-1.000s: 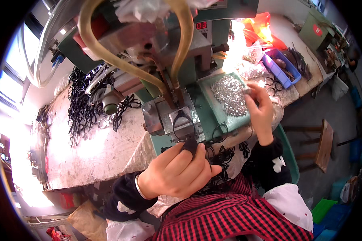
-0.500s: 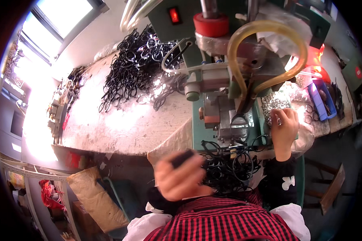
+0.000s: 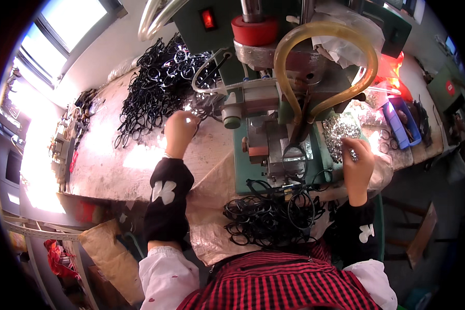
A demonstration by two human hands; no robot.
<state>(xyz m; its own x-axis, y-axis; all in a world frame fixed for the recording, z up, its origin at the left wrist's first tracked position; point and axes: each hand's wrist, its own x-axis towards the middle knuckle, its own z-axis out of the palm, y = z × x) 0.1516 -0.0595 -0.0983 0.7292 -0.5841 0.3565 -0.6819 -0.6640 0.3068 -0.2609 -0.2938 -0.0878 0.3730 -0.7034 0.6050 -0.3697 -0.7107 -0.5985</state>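
My left hand (image 3: pixel 180 133) is at the near edge of a heap of black eyeglass frames (image 3: pixel 157 85) on the bench. Its fingers are closed, and a thin dark frame piece shows against them. My right hand (image 3: pixel 357 168) is bent over a pile of small shiny metal parts (image 3: pixel 337 132), fingers pinched together; whatever they hold is too small to name. Between the hands stands a green press machine (image 3: pixel 241 170). A black loop-shaped frame (image 3: pixel 295 160) hangs at its metal fixture (image 3: pixel 284 147). More black frames (image 3: pixel 261 219) lie tangled over a cloth (image 3: pixel 206 206) in front of me.
A thick yellow hose (image 3: pixel 369 57) arches in front of the press, below its red collar (image 3: pixel 254 31). To the right are a blue bin (image 3: pixel 400 121) and a red bag (image 3: pixel 395 72). A cardboard piece (image 3: pixel 108 258) leans at lower left, and a wooden stool (image 3: pixel 422 235) stands at right.
My left hand has swung from over my lap, where it held something dark, up and forward to the frame heap. My right hand stays at the metal parts. The view has shifted slightly.
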